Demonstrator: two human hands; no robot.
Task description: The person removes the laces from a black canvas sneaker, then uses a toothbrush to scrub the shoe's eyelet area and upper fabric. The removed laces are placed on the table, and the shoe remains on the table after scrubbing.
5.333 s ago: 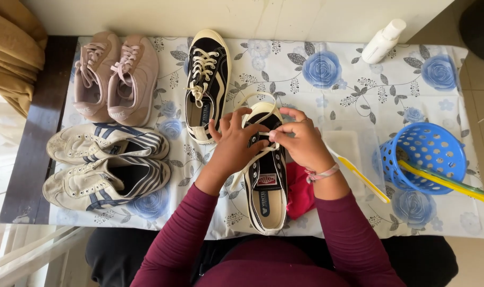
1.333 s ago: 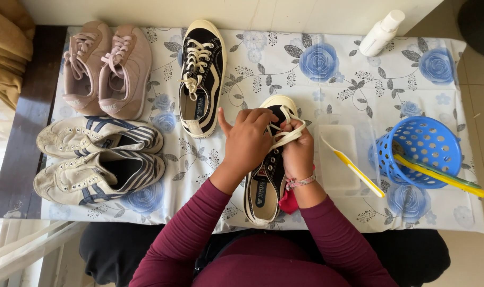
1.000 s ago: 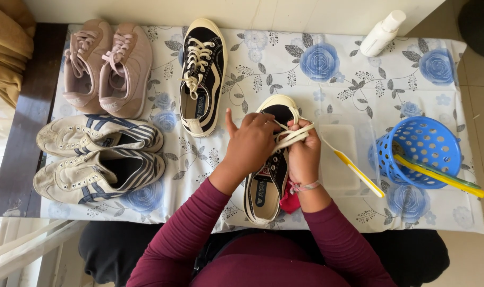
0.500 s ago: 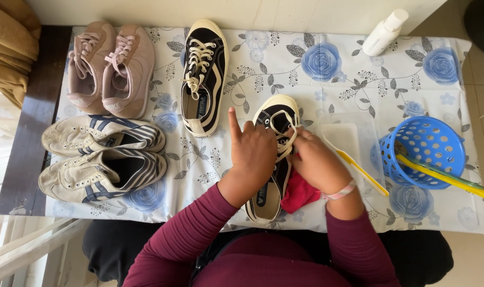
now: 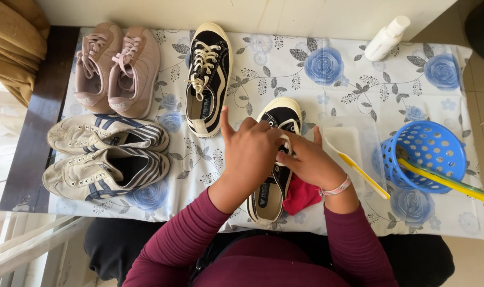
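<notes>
Holding: your left hand (image 5: 251, 154) and right hand (image 5: 309, 162) both rest on the black sneaker (image 5: 276, 159), fingers pinched on its white lace (image 5: 286, 144).
Sneaker: lies on the floral cloth (image 5: 332, 85), toe pointing away from you.
Beside it: red rag (image 5: 300, 195) under your right wrist; its laced mate (image 5: 207, 77) stands up left.
Right: blue basket (image 5: 425, 157), well apart.

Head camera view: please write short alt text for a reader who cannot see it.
Both hands, left hand and right hand, work the white lace of a black sneaker on a floral tablecloth. Its laced partner, pink sneakers and striped sneakers lie left; blue basket right.
</notes>
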